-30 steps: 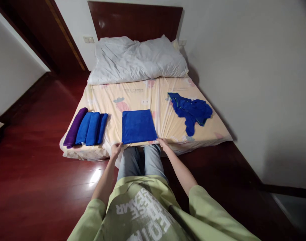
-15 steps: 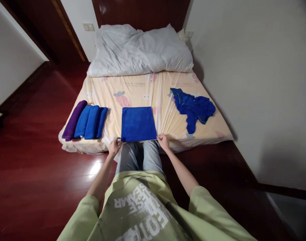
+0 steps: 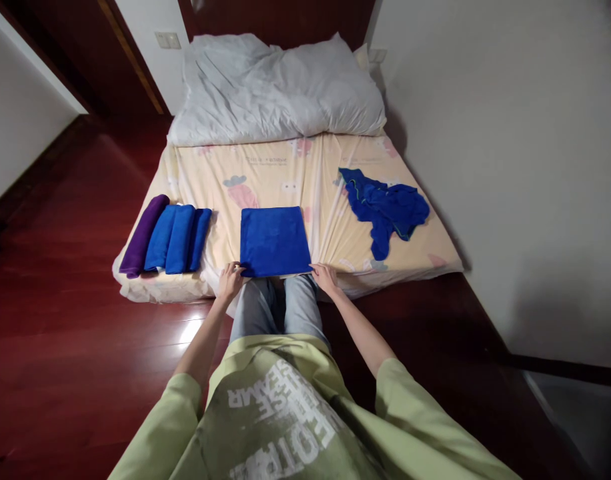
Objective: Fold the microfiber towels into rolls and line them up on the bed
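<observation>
A blue towel (image 3: 274, 241), folded into a flat square, lies at the front edge of the bed right before me. My left hand (image 3: 230, 281) pinches its near left corner, closed on the cloth. At the near right corner, my right hand (image 3: 325, 277) is closed in the same kind of pinch. To the left lie several rolled towels side by side: a purple rolled towel (image 3: 144, 237) at the outside and blue rolled towels (image 3: 179, 239) beside it. On the right is a crumpled heap of blue cloth (image 3: 388, 208) with green edging.
The bed (image 3: 225, 163) has a pale yellow patterned sheet. A bulky white quilt (image 3: 280, 93) lies across its head end. A wall (image 3: 510, 167) rises along the right, and dark red floor (image 3: 60, 320) extends on the left.
The view has tipped slightly, so the bed and towels appear a little higher in the frame. Both hands stay at the towel's near corners, with slightly shifted fingers.
</observation>
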Demonstrator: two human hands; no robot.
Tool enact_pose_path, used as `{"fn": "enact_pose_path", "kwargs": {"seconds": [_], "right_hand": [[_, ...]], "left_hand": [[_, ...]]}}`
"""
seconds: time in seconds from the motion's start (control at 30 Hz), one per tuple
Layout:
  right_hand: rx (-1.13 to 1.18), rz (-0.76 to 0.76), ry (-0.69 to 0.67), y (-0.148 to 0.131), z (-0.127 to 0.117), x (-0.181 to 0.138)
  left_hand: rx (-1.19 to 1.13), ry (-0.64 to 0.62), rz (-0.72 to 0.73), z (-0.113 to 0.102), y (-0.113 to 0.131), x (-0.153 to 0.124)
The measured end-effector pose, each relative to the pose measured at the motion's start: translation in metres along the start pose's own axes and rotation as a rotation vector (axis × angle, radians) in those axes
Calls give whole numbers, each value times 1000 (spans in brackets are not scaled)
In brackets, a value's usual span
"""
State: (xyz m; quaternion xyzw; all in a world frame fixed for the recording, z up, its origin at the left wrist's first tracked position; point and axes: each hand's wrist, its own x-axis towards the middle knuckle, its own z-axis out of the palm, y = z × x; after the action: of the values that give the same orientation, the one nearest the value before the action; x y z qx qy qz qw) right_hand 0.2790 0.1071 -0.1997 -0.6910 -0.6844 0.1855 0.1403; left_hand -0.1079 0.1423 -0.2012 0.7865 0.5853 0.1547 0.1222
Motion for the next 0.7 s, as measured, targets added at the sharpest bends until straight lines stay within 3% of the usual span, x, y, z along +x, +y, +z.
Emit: {"fn": "enact_pose_path", "kwargs": {"seconds": [0.47, 0.7], "right_hand": [[120, -73, 3, 3, 1, 22], [334, 120, 46, 3, 8, 35]], "left_hand": [[-299, 78, -144, 15, -18, 13], [-364, 15, -326, 11, -16, 30]]}}
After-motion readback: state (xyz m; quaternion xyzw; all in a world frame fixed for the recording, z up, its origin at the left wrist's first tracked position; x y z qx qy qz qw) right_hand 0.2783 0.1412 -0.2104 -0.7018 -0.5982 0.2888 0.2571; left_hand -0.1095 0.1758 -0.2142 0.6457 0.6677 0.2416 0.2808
